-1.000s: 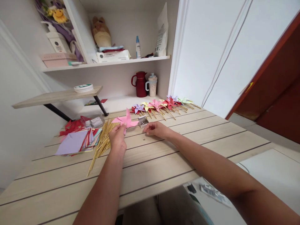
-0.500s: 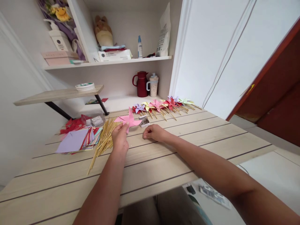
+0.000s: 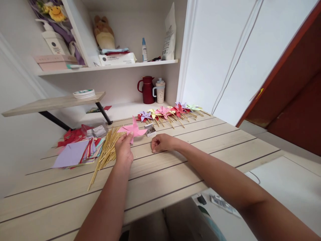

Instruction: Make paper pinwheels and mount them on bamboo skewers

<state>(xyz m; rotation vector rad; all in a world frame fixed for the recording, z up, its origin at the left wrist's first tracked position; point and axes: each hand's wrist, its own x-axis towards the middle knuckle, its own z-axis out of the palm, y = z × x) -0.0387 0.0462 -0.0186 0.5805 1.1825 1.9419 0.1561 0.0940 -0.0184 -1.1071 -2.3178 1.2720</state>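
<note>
My left hand (image 3: 124,150) pinches a pink paper pinwheel (image 3: 132,129) and holds it just above the wooden table (image 3: 175,167). My right hand (image 3: 160,143) rests on the table with its fingertips pressed together against the surface; whether it pinches anything there I cannot tell. Just beyond that hand sits a small open box of pins (image 3: 149,131). A bundle of wooden sticks (image 3: 105,152) lies left of my left hand.
A stack of coloured paper squares (image 3: 75,154) lies at the left. Several finished pinwheels on sticks (image 3: 170,112) line the table's far edge. A red jug (image 3: 147,89) and a cup (image 3: 159,91) stand behind them. Shelves hold boxes and bottles.
My right hand has drawn back a little from the pin box toward me along the table. My left hand still holds the pink pinwheel in about the same place.
</note>
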